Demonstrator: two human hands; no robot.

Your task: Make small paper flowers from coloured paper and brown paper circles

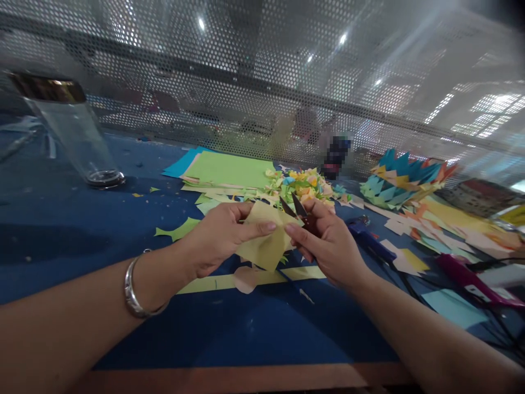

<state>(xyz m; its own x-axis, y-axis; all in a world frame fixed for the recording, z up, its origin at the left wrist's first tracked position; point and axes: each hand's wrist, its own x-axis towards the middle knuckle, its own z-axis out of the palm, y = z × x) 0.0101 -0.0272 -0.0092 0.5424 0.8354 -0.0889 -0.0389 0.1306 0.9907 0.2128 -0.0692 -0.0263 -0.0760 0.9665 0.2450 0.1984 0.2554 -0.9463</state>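
A folded piece of pale yellow paper (pixel 262 246) is held up over the table in the middle of the head view. My left hand (pixel 223 232) pinches it from the left, thumb on top. At its right edge, the thumb of my right hand (pixel 328 241) touches the paper. Scissors (pixel 299 208) sit in my right hand, their dark blades parted and pointing up and away; the handles are mostly hidden by the fingers. Below the paper lie a long yellow strip (pixel 303 273) and a round pinkish paper piece (pixel 245 279).
Behind my hands are stacked green sheets (pixel 233 169) and a heap of small paper scraps (pixel 307 183). A glass bottle (pixel 82 137) stands left. To the right are a blue glue gun (pixel 373 241), a magenta tool (pixel 471 282) and a folded-paper piece (pixel 402 178). Perforated metal (pixel 229 71) backs the table.
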